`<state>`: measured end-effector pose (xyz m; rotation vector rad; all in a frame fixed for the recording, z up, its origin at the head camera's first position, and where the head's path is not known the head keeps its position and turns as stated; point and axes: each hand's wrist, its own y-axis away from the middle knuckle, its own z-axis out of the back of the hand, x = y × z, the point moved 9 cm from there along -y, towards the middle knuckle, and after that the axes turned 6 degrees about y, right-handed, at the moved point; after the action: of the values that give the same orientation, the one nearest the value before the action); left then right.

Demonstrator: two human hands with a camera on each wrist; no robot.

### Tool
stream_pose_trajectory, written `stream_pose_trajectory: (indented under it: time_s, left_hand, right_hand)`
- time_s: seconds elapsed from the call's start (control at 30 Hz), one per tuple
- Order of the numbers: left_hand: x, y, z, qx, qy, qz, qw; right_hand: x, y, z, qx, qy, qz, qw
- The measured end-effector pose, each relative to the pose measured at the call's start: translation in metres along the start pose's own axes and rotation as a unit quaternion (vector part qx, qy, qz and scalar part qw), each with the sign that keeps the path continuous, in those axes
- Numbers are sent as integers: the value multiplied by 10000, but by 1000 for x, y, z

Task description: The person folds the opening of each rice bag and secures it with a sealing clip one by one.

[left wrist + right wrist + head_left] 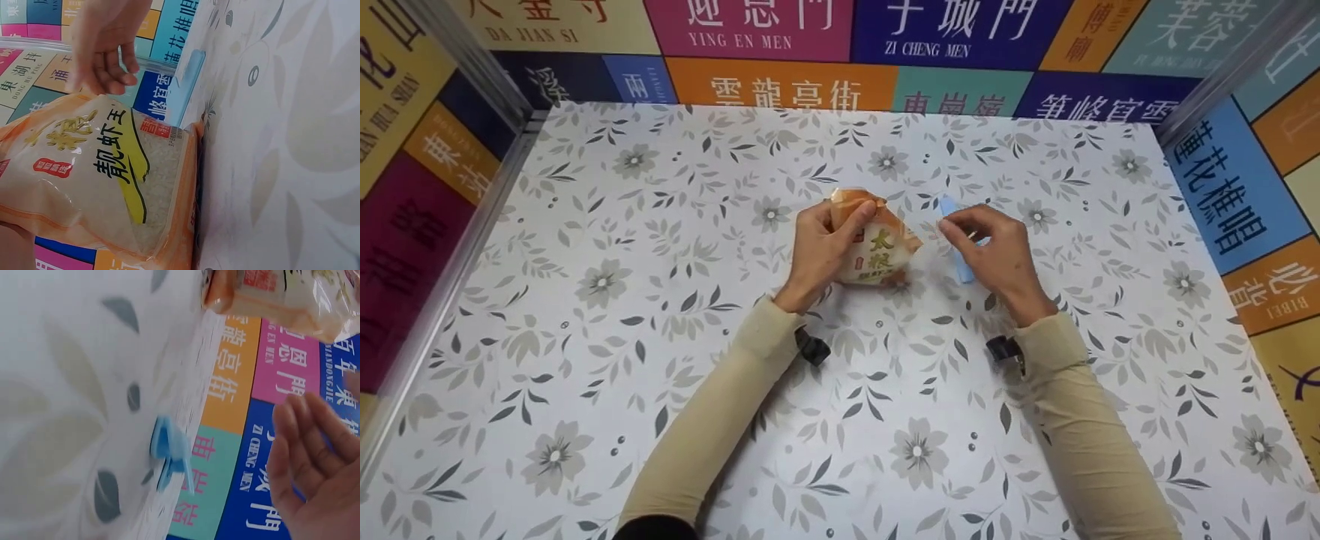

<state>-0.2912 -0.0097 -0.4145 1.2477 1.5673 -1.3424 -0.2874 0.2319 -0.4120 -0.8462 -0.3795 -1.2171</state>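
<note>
Left hand [819, 251] grasps the rice bag [879, 246]; right hand [994, 251], fingers relaxed and empty, hovers at its three o'clock, above the blue clip [958, 241].

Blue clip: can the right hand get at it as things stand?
Probably yes. The blue clip lies on the table right beside the right hand, with nothing visible between them; the rice bag is held off to the side by the left hand.

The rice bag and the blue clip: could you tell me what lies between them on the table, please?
In the head view, only bare floral tablecloth lies between the rice bag and the blue clip; the right hand's fingertips hover over that gap.
</note>
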Motion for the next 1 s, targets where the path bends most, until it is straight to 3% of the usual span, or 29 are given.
stream_pose_trajectory:
  time_s: [0.2,0.47,0.83,1.0]
  left_hand:
    - [-1,0,-1,16,59,-34,10000]
    - [2,-1,0,-149,30,73,9999]
    - [1,-1,1,-143,-209,9,9997]
    - [1,0,2,-189,-196,28,9996]
  right_hand:
    - [-30,-4,16,-298,704,-644,9950]
    - [-63,0,16,450,1223,-1673,9773]
    - [-78,2,3,1344,1335,-2195,9570]
    - [-79,-1,0,1455,1449,-2188,9539]
